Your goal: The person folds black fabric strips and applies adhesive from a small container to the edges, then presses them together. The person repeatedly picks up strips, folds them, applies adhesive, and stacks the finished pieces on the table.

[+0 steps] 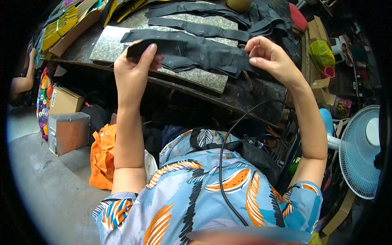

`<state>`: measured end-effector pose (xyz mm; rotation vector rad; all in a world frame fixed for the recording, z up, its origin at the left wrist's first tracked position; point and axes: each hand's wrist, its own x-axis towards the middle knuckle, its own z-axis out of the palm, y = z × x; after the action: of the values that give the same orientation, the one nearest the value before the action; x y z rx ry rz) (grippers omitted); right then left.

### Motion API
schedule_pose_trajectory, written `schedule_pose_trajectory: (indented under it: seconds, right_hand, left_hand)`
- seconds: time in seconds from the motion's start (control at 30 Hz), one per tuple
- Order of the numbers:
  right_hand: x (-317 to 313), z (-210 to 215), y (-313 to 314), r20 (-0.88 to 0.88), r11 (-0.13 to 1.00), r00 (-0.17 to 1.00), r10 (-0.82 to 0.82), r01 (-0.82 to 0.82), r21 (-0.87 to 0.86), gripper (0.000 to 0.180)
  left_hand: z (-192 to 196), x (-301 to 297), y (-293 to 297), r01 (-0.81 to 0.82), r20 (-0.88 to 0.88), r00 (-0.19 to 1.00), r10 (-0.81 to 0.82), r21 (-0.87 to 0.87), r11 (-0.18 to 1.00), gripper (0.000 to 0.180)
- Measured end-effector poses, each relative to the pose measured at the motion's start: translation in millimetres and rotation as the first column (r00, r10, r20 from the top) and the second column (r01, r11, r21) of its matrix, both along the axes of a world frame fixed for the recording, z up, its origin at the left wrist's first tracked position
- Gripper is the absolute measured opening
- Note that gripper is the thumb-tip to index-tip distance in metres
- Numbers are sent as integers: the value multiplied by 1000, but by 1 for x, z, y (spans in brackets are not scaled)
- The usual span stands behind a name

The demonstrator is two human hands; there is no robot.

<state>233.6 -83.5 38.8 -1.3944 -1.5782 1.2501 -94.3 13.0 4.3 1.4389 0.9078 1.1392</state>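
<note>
A long black strip point(196, 51) of leather-like material with pale chalk-like marks is stretched between my two hands above a speckled stone slab point(208, 79). My left hand point(136, 63) grips its left end, thumb on top and fingers behind. At the other end, my right hand point(269, 59) has thumb and forefinger curled together on the strip's edge. Beyond the held piece, more black strips point(192, 27) lie in rows across the slab. Part of another black piece point(177, 63) shows beneath the held one.
Bundled yellow pieces point(65, 24) fill the table's far left. More black strips point(271, 24) are heaped at the right. A fan point(361, 151) stands at my right, near a black cable point(222, 163). Orange cloth point(104, 155) and boxes point(67, 130) sit at left. Another person's arm point(26, 79) shows at far left.
</note>
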Motion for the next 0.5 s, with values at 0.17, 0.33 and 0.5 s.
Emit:
schedule_pose_trajectory:
  seconds: [0.17,0.33,0.5]
  right_hand:
    - [-18,3,-1,82,993,995,59,-50,-109,26]
    - [-24,-3,16,46,999,998,-32,33,-27,22]
    - [-11,-8,58,71,976,989,-128,114,185,16]
  left_hand:
    - [1,-29,-9,25,-124,992,-32,-63,998,21]
    - [-7,-38,1,-52,-87,995,46,-69,996,14]
    - [-1,-28,44,-137,-152,976,157,134,981,27]
